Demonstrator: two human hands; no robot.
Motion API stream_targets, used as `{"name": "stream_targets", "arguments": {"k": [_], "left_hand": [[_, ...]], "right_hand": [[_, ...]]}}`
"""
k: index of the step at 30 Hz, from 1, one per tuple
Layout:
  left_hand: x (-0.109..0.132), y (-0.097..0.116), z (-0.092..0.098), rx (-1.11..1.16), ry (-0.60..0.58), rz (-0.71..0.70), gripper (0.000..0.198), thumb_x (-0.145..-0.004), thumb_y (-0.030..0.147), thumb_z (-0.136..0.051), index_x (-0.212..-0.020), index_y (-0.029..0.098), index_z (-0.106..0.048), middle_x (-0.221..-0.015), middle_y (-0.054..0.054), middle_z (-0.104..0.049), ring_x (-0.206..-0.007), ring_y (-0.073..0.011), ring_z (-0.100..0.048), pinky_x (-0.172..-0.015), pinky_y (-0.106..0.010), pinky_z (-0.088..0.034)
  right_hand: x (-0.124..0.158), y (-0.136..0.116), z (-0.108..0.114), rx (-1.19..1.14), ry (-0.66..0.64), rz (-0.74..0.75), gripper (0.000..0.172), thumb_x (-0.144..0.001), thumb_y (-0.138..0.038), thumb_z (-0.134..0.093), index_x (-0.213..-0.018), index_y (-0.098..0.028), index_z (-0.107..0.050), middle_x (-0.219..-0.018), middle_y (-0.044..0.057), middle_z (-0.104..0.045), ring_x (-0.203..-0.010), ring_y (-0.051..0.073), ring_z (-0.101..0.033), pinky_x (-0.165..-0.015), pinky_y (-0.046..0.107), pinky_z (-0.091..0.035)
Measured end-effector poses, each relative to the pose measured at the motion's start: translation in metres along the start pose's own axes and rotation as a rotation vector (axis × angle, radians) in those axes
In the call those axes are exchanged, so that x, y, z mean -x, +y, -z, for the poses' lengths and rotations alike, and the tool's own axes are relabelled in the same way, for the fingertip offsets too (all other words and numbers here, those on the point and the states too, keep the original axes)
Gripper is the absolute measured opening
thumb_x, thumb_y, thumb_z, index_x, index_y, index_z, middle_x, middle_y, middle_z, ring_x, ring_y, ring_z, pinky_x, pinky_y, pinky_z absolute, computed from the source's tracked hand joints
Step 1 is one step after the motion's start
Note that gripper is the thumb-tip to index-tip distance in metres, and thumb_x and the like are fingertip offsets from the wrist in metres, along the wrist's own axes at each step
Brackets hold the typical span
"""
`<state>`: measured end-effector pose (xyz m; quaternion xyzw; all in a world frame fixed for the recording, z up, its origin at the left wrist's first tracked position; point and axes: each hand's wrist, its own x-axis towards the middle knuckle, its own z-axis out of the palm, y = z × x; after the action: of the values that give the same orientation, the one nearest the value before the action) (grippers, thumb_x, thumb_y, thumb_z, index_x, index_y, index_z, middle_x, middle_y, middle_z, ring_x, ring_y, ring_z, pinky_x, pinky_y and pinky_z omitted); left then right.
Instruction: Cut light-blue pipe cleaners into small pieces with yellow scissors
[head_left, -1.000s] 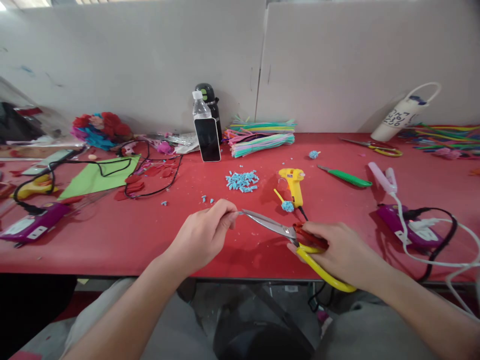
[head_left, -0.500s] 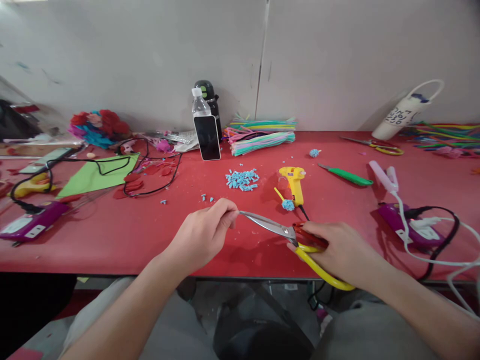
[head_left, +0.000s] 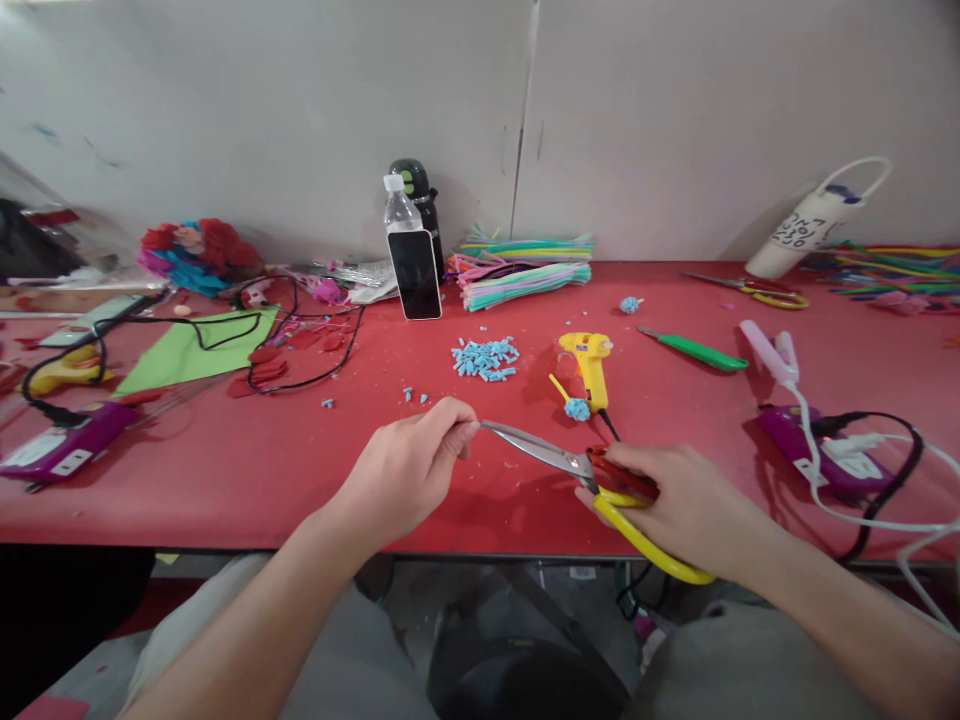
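My right hand (head_left: 679,505) grips the red and yellow handles of a pair of scissors (head_left: 540,450) above the front edge of the red table (head_left: 300,470). The blades point left and look closed. My left hand (head_left: 405,475) is pinched shut at the blade tips; what its fingertips hold is too small to make out. A heap of small light-blue cut pieces (head_left: 485,359) lies behind the hands, and a yellow glue gun (head_left: 589,366) stands just right of it with a small blue pompom on a yellow stick (head_left: 574,407) beside it.
A phone (head_left: 414,275) leans on a water bottle at the back, next to a stack of coloured pipe cleaners (head_left: 525,270). A green-handled tool (head_left: 694,350), other scissors (head_left: 750,288), purple power strips (head_left: 825,455) (head_left: 60,445), cables, green paper (head_left: 199,350) and paper flowers (head_left: 196,255) lie around.
Almost nothing differs: both hands and the scissors keep their place, and the view has shifted very slightly.
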<state>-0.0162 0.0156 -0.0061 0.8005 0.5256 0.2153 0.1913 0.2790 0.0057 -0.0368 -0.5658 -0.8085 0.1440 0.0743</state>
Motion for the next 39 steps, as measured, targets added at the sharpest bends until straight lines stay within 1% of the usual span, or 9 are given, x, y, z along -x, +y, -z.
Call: {"name": "stream_targets", "arguments": {"k": [7,12,16,22,28,34,39], "left_hand": [[-0.0009,0.0006,-0.0004,-0.001,-0.001,0.006,0.02,-0.101,0.029,-0.036,-0.091,0.02,-0.051,-0.076,0.002,-0.062,-0.063,-0.0113,-0.053,-0.062,-0.024,-0.04],[-0.0008,0.0021,0.0,-0.01,0.004,0.005,0.021,-0.101,0.028,-0.036,-0.09,0.02,-0.051,-0.074,0.002,-0.061,-0.061,-0.011,-0.053,-0.059,-0.022,-0.038],[-0.0003,0.0017,0.0005,-0.009,0.004,0.011,0.021,-0.101,0.028,-0.036,-0.09,0.02,-0.052,-0.072,0.002,-0.06,-0.06,-0.011,-0.053,-0.057,-0.022,-0.038],[-0.0001,-0.0002,-0.0002,-0.002,-0.004,0.008,0.019,-0.101,0.028,-0.036,-0.092,0.02,-0.051,-0.073,0.003,-0.059,-0.061,-0.0105,-0.053,-0.059,-0.022,-0.038],[-0.0005,-0.0001,-0.0001,0.0,-0.003,0.007,0.018,-0.101,0.028,-0.037,-0.091,0.021,-0.05,-0.074,0.004,-0.059,-0.061,-0.0101,-0.051,-0.059,-0.023,-0.037],[-0.0005,-0.0009,-0.0008,0.002,-0.01,0.005,0.017,-0.101,0.027,-0.036,-0.092,0.021,-0.049,-0.076,0.004,-0.06,-0.062,-0.0105,-0.051,-0.061,-0.023,-0.037],[-0.0007,0.0006,-0.0007,0.001,-0.005,0.008,0.018,-0.101,0.027,-0.037,-0.091,0.021,-0.05,-0.075,0.004,-0.06,-0.061,-0.0105,-0.052,-0.06,-0.023,-0.036]], "right_hand": [[-0.0002,0.0,-0.0014,0.0,-0.021,-0.034,0.02,-0.081,-0.04,-0.061,-0.071,-0.025,-0.053,-0.058,-0.002,-0.058,-0.049,0.014,-0.043,-0.049,0.024,-0.026],[-0.0007,0.003,-0.004,-0.02,-0.021,-0.024,0.017,-0.078,-0.036,-0.063,-0.071,-0.024,-0.054,-0.059,-0.002,-0.058,-0.05,0.014,-0.046,-0.048,0.024,-0.025],[0.0003,0.0018,-0.0034,-0.019,-0.005,-0.012,0.02,-0.08,-0.039,-0.063,-0.07,-0.024,-0.052,-0.056,-0.003,-0.055,-0.048,0.013,-0.041,-0.048,0.024,-0.025],[0.0005,-0.0029,-0.0006,-0.026,-0.028,-0.021,0.023,-0.08,-0.04,-0.062,-0.07,-0.025,-0.048,-0.055,-0.004,-0.052,-0.049,0.013,-0.036,-0.049,0.024,-0.025],[0.0,-0.001,-0.0021,-0.001,-0.019,-0.038,0.023,-0.081,-0.041,-0.062,-0.07,-0.025,-0.049,-0.056,-0.004,-0.053,-0.048,0.013,-0.035,-0.049,0.024,-0.025],[0.0021,0.0007,-0.0048,-0.003,-0.017,-0.035,0.015,-0.079,-0.034,-0.062,-0.071,-0.026,-0.052,-0.056,-0.004,-0.054,-0.048,0.014,-0.035,-0.049,0.024,-0.025],[0.0008,0.0013,-0.0064,0.006,-0.013,-0.038,0.019,-0.079,-0.037,-0.063,-0.07,-0.026,-0.051,-0.056,-0.004,-0.054,-0.048,0.013,-0.037,-0.049,0.024,-0.024]]}}
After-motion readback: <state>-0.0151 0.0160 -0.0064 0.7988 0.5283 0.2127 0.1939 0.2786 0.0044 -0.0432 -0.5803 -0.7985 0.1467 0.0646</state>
